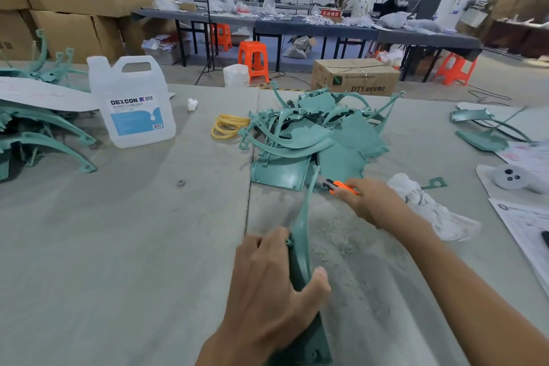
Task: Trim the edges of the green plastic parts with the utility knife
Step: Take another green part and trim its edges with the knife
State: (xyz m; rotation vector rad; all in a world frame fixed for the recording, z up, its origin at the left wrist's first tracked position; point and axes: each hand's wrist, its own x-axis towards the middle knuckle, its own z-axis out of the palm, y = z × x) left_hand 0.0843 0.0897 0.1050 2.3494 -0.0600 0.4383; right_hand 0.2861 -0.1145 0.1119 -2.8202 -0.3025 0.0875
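While left hand (267,285) grips green part (301,223), right hand (371,202) holds utility knife (338,186)

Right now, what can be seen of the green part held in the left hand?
The held green part is a long, narrow, curved strip of matte teal plastic, widening near the viewer into a flat end with a small hole. The left hand grips its middle, thumb on the right edge. The right hand holds the orange utility knife, its blade at the strip's far end.
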